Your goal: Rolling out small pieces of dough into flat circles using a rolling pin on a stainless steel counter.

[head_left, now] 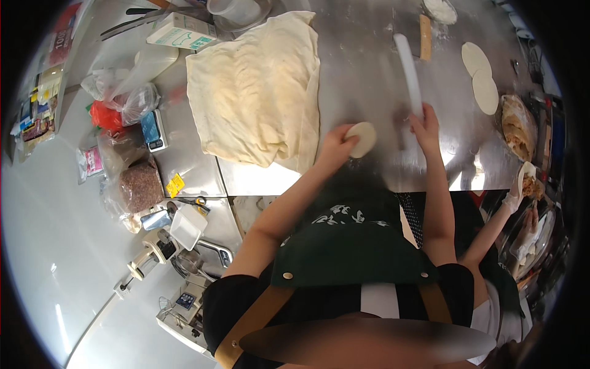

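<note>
My left hand (337, 147) pinches the edge of a small round dough wrapper (364, 140) above the near part of the steel table. My right hand (426, 130) is closed on the near end of a long white rolling pin (406, 69), which points away from me across the table. Just left of my left hand, a large cream cloth (255, 92) lies rumpled over something that I cannot see. Two flat dough rounds (476, 58) overlap on the table to the far right.
A wooden stick (425, 38) and a bowl of white flour (440, 11) are at the back. A carton (182, 32), plastic bags and a digital scale (153, 130) stand left. At right, a co-worker's gloved hand (515, 198) holds a wrapper near brownish filling (533, 187).
</note>
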`<state>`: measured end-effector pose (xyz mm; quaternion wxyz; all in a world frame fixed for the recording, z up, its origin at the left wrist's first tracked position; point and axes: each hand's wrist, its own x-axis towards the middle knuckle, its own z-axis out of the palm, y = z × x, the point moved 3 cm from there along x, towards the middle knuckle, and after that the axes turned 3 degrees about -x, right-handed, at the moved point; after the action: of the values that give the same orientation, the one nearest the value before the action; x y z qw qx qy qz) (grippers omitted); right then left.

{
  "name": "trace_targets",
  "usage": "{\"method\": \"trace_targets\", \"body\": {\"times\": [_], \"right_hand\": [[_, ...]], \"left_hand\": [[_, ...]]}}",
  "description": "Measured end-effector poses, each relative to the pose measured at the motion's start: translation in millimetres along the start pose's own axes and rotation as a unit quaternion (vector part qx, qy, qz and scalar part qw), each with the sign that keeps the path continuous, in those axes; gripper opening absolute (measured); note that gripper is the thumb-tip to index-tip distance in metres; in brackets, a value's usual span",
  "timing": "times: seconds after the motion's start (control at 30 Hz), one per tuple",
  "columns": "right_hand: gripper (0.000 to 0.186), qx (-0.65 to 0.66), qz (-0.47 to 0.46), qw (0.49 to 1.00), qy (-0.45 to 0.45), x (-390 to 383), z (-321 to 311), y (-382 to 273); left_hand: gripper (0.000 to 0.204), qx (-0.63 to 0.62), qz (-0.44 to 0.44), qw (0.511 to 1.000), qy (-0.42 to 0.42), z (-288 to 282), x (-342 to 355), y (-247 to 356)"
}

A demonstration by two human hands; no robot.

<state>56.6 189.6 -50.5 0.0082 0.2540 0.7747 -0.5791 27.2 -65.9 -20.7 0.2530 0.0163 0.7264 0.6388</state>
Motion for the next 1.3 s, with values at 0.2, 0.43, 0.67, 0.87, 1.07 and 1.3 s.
{"method": "trace_targets", "body": {"times": [0.2, 0.43, 0.67, 0.87, 1.07, 1.3], "right_hand": [[0.036, -0.123, -0.044, 0.990, 0.043, -88, -55, 37], [0.033, -0.354, -0.140, 0.923, -0.062, -92, -43, 9], [0.031, -0.407, -0.238, 0.880, -0.057, -36, -10, -10], [0.026, -0.387, -0.265, 0.880, -0.070, -10, 4, -26], [0.044, -0.430, -0.243, 0.856, 0.151, 10, 33, -17], [0.049, -0.504, -0.180, 0.828, 0.169, 17, 43, -15]], "left_hand": [[0.029, 0.160, -0.008, 0.987, 0.029, 46, 64, -18], [0.029, 0.303, 0.023, 0.919, -0.250, 43, 108, -14], [0.024, 0.303, 0.105, 0.942, -0.096, 51, 109, -3], [0.023, 0.318, 0.105, 0.937, -0.097, 35, 106, -4], [0.024, 0.260, 0.133, 0.954, -0.065, 42, 103, -4], [0.025, 0.239, 0.124, 0.962, -0.050, 41, 108, -13]]}}
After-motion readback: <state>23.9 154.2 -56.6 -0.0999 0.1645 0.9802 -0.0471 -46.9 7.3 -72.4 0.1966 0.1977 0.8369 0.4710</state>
